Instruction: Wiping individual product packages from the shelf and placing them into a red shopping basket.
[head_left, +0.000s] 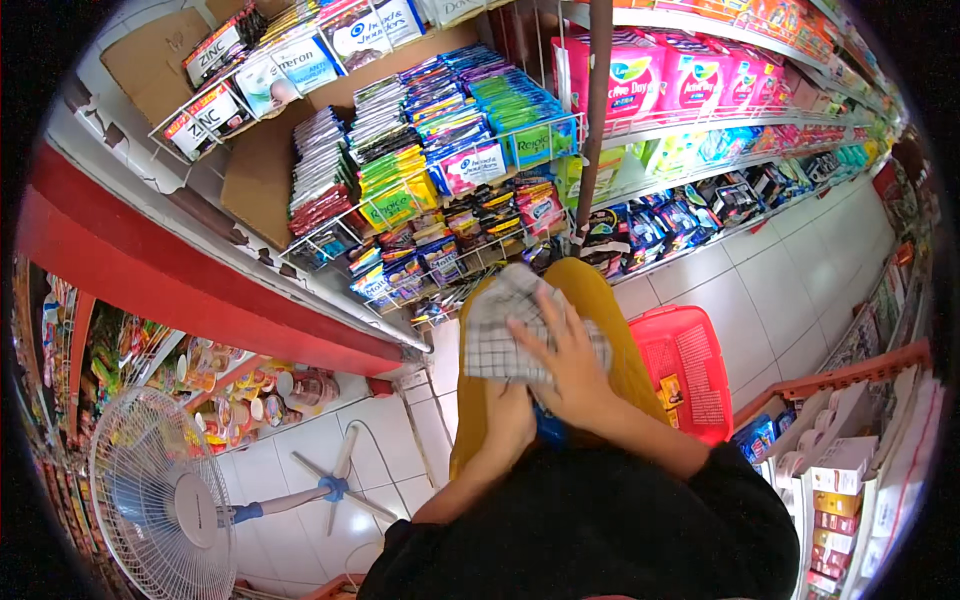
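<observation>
A grey-and-white checked cloth (491, 341) lies over my lap, above mustard-coloured trousers (592, 285). My left hand (511, 409) is under the lower edge of the cloth, its fingers hidden by the fabric. Spread across the top of the cloth is my right hand (566, 352), its fingers apart and slightly blurred. Something blue (550, 427) shows between my wrists, mostly covered; I cannot tell what it is. Wire racks of shampoo sachets (450, 112) stand in front of my knees.
A red plastic basket (716, 352) with a small yellow packet (670, 394) stands right of my legs. A standing fan (196, 510) is at the left on white tiles. Shelves of pink sanitary pad packs (619, 79) run along the upper right. Boxed goods (840, 476) fill a lower-right shelf.
</observation>
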